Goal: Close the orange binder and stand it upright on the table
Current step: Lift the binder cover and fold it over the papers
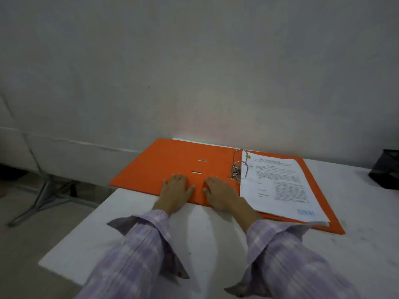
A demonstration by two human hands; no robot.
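Here the orange binder [164, 167] lies wide open and flat on the white worktop [151, 234], close to the far edge by the grey wall [194, 61]. Its left cover sticks out past the worktop's left edge, over the floor. Two narrow slots show in that cover, one farther and one nearer. The metal ring mechanism [238, 167] stands up at the spine, its arches closed over a stack of printed papers [278, 186] that rests on the right cover. The nearest sheets curl a little at the near right corner.

Both hands lie palm down on the left cover, near its near edge, fingers spread and flat, gripping nothing. The left hand [176, 192] rests just left of the nearer slot; the right hand [220, 194] lies just beside the papers' left edge, below the ring mechanism. The two hands are close together but apart. Checked lilac sleeves [287, 255] cover both forearms, cuffs loose.

At the far right of the worktop sits a dark object [386, 169], too blurred to identify. A metal stand [43, 190] is on the floor to the left.
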